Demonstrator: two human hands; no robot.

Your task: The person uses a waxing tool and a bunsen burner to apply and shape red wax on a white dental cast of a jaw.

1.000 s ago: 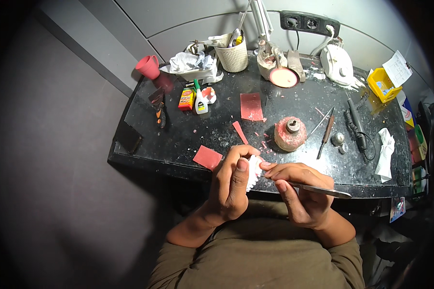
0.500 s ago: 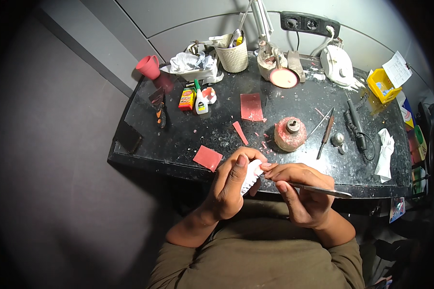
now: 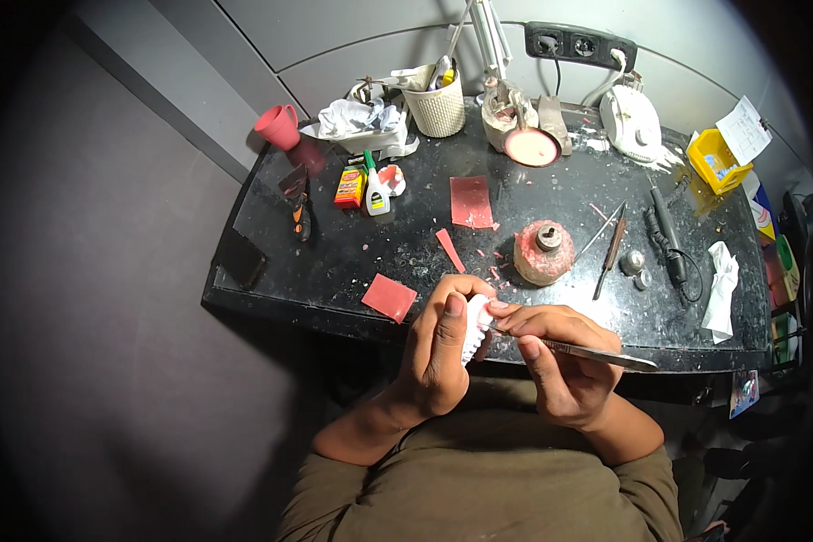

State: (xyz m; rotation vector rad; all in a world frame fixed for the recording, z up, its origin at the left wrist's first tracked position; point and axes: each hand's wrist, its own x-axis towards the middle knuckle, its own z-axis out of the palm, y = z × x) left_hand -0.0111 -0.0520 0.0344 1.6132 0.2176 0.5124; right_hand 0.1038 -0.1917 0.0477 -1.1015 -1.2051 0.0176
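Observation:
My left hand (image 3: 436, 352) is closed around a white plaster dental model (image 3: 475, 336), its row of teeth facing left and down. In my right hand (image 3: 569, 366) is a metal dental carver (image 3: 616, 359), held like a pen, with its broad flat end sticking out to the right. Its thin tip meets the model's side near my right fingertips. Part of the model is hidden behind my left fingers. Just beyond my hands lie pink wax sheets (image 3: 389, 297) and a wax-spattered spirit burner (image 3: 544, 254).
On the black bench (image 3: 334, 262) stand a red box (image 3: 350, 186), a glue bottle (image 3: 377, 195), a tool cup (image 3: 436, 106) and a pan of pink wax (image 3: 531, 146). To the right are a wooden-handled knife (image 3: 611, 257), a corded handpiece (image 3: 667, 230) and crumpled tissue (image 3: 721, 294).
My left hand has shifted slightly right and turned the dental model more upright. The carver's tip now shows against the model; my right hand has barely moved.

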